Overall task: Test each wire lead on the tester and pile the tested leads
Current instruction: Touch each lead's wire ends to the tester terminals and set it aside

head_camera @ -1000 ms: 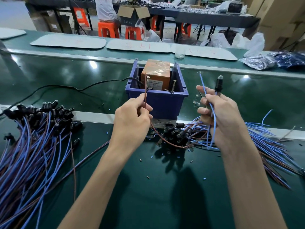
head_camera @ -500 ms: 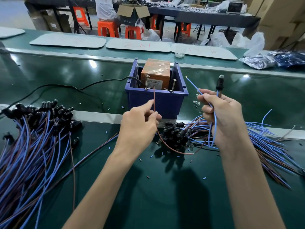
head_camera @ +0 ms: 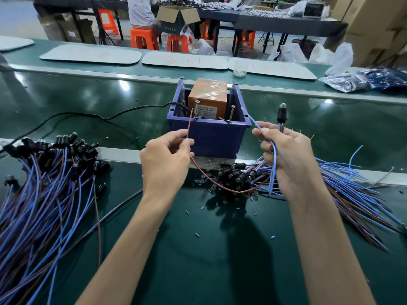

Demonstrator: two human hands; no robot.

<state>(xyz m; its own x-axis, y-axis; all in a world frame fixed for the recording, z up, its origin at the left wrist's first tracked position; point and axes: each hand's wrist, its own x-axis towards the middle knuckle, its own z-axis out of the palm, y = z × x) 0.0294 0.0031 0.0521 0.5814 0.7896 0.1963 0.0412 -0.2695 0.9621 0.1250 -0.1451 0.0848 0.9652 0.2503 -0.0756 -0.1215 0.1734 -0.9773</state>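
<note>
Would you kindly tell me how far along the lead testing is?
Probably done: the left pile. In hand: one lead, brown wire pinched in the left hand, blue wire and lamp holder in the right hand, ends near the screws on the tester, not plainly touching. Remaining: the smaller right pile.

Two bare forearms (head_camera: 136, 238), bare left grip (head_camera: 165, 160), bare right grip (head_camera: 290, 161), slender fingers (head_camera: 267, 148)

Pinched in left fingers (head_camera: 174, 137): brown wire (head_camera: 189, 126), reddish. Through right fingers (head_camera: 265, 131): blue wire (head_camera: 273, 155), pale; above them, lamp holder (head_camera: 282, 114), glossy black. Beyond the fingers: dark blue bin (head_camera: 211, 137), orange box (head_camera: 208, 100) inside. Beneath: dark green belt (head_camera: 198, 260). Outboard of both: blue-and-brown leads (head_camera: 44, 205), black heads (head_camera: 66, 142).
</note>
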